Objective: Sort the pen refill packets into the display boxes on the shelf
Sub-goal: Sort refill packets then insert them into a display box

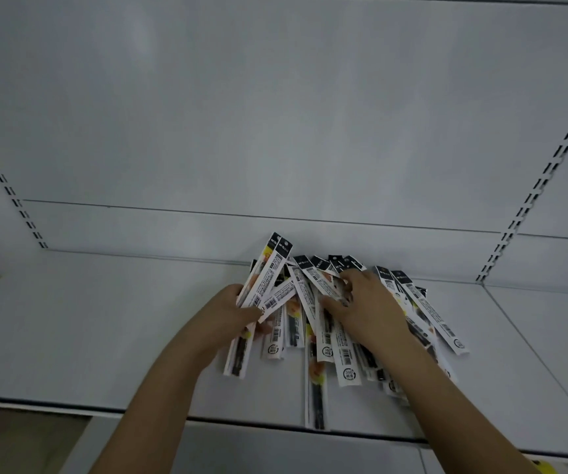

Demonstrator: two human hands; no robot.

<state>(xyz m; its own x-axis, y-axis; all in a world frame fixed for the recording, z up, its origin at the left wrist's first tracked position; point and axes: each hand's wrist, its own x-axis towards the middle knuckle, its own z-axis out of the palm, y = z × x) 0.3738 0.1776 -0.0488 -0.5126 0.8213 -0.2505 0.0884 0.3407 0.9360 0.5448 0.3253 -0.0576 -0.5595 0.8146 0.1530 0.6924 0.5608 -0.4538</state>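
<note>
Many pen refill packets [330, 323] lie fanned in a pile on white shelf [87, 336], tops near back panel [275, 114]. L hand [228, 316] grips a few packets upright-ish; R hand [368, 309] on pile, fingers curled round packet tops.

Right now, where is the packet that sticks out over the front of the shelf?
That long packet lies in the lower middle of the head view, on the white shelf, poking out below the pile, between the two forearms.

Pen refill packets [344, 336]: long narrow white sleeves, black tops, barcodes, fanned in a loose overlapping pile on white shelf [87, 336], tops toward back panel.
</note>
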